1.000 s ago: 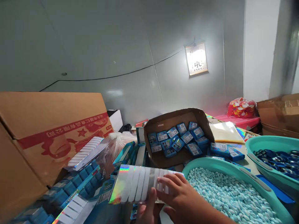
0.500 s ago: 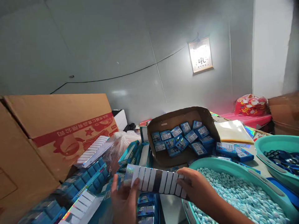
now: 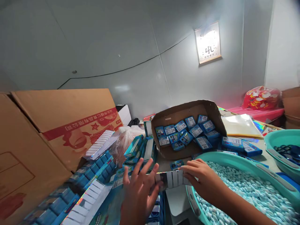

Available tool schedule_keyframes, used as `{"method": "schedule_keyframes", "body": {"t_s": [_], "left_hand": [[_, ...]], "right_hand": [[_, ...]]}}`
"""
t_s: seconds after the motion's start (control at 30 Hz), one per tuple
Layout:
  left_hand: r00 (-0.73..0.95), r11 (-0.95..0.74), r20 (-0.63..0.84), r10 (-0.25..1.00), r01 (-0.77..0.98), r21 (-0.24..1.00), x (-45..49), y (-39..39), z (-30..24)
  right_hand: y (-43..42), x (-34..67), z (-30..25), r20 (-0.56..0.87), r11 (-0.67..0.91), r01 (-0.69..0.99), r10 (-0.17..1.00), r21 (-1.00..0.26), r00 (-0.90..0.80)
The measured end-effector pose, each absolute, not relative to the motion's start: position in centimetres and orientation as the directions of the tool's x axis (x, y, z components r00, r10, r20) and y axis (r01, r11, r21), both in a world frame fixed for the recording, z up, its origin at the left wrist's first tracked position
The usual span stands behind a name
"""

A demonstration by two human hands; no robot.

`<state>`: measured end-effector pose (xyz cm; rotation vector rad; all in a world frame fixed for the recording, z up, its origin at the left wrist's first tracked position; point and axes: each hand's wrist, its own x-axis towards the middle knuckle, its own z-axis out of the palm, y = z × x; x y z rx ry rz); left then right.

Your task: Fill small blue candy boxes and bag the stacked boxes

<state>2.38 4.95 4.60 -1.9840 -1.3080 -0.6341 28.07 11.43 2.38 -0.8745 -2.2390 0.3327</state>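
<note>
Several white bands run across the long cardboard display strip (image 3: pixel 173 179) in front of me. Its right end is pinched by the fingers of my right hand (image 3: pixel 203 175). My left hand (image 3: pixel 140 191) is open with fingers spread, in front of the strip's left end, which it partly hides; whether the thumb touches the strip, I cannot tell. Below the strip, small blue packs (image 3: pixel 155 210) show in a row. To the left lies another white-banded strip (image 3: pixel 87 200), beside rows of blue packs (image 3: pixel 61 204).
A tilted brown carton (image 3: pixel 167 117) holds loose blue packs (image 3: pixel 195 131). At right stand a teal basin (image 3: pixel 252 170) of pale blue candies and a second teal basin (image 3: pixel 278 136) with dark blue pieces. A large cardboard box (image 3: pixel 30 162) fills the left side.
My left hand has moved right and its fingers have spread. The strip has tipped, showing a narrower face, with my right hand still at its right end. The view has shifted slightly.
</note>
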Motion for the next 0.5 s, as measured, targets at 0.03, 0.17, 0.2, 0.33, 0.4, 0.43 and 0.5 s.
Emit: {"method": "schedule_keyframes", "body": {"t_s": [0.03, 0.17, 0.2, 0.33, 0.4, 0.43, 0.5], "left_hand": [[0.417, -0.307, 0.672, 0.612, 0.908, -0.284, 2.8, 5.0, 4.6], [0.443, -0.342, 0.634, 0.635, 0.896, -0.283, 3.3, 5.2, 4.5], [0.443, -0.349, 0.646, 0.622, 0.895, -0.278, 3.2, 5.2, 4.4], [0.456, -0.425, 0.722, 0.52, 0.872, -0.244, 3.4, 5.3, 4.4], [0.426, -0.454, 0.763, 0.487, 0.869, -0.195, 3.6, 5.3, 4.3], [0.406, -0.462, 0.779, 0.478, 0.871, -0.17, 3.8, 5.3, 4.3], [0.404, -0.482, 0.787, 0.466, 0.862, -0.157, 4.0, 5.4, 4.2]], "right_hand": [[11.2, 28.0, 2.4, 0.517, 0.742, 0.489, 0.67, -0.459, -0.532], [10.7, 27.5, 2.5, 0.506, 0.735, 0.449, 0.677, -0.509, -0.534], [10.7, 27.5, 2.5, 0.5, 0.728, 0.437, 0.683, -0.529, -0.533], [10.7, 27.5, 2.5, 0.491, 0.698, 0.392, 0.707, -0.599, -0.508], [10.8, 27.5, 2.6, 0.494, 0.692, 0.373, 0.711, -0.617, -0.501], [10.8, 27.5, 2.6, 0.495, 0.693, 0.367, 0.709, -0.621, -0.502], [10.8, 27.4, 2.6, 0.493, 0.691, 0.365, 0.71, -0.624, -0.503]]}}
